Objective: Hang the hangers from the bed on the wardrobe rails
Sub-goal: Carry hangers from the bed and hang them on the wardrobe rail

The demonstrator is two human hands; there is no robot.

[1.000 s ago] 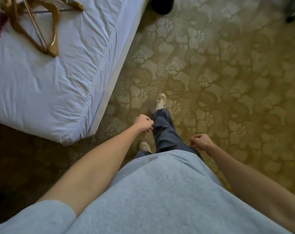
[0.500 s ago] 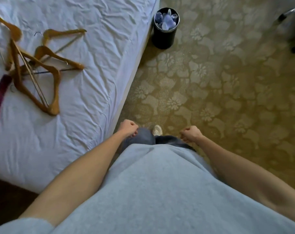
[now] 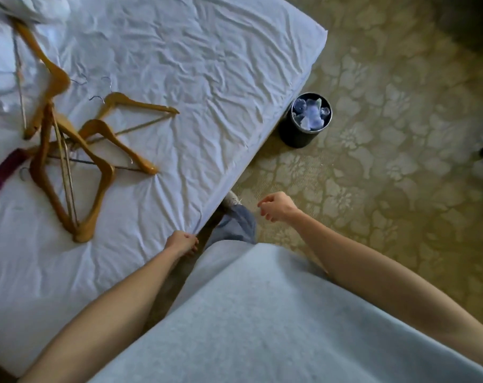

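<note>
I stand at the edge of the bed (image 3: 196, 64), looking down over my grey top. My left hand (image 3: 181, 242) hangs right at the mattress edge, its fingers loosely curled with nothing in them; whether the knuckles brush the sheet I cannot tell. My right hand (image 3: 277, 207) is out over the carpet (image 3: 386, 175), fingers curled inward in the same slack way, also holding nothing.

The hangers (image 3: 77, 150) lie in a tangled heap on the white sheet, up and to the left of my left hand and well apart from it. They are wooden with thin metal hooks, crossing and overlapping one another. The nearest one points its lower corner (image 3: 82, 236) toward me, and that corner is the part closest to my left fingers, though bare sheet lies between them. My right hand is farther off still, on the other side of my body from the pile.

A dark red strip (image 3: 2, 175) lies partly under the heap at the left edge. A black bin (image 3: 298, 134) stands on the carpet just beside the bed.
</note>
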